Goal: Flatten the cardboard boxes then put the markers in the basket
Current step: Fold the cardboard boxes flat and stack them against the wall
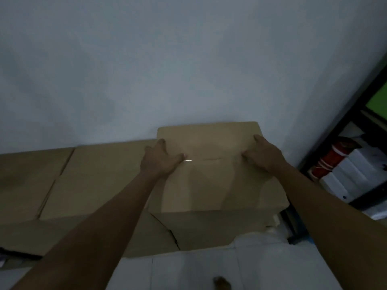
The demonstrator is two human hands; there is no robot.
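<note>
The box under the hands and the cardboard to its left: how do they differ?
The box stands assembled, its top seam taped, while the cardboard stack lies lower and wider along the wall. The left hand and right hand rest on the box; nothing touches the stack. Both are plain brown cardboard.

Two bare hands rest on the taped top of a closed cardboard box (217, 174) against a pale wall (167, 70): left hand (160, 159), right hand (262, 152). Flattened cardboard (83, 181) lies left; a dark shelf (343, 120) stands right.
</note>
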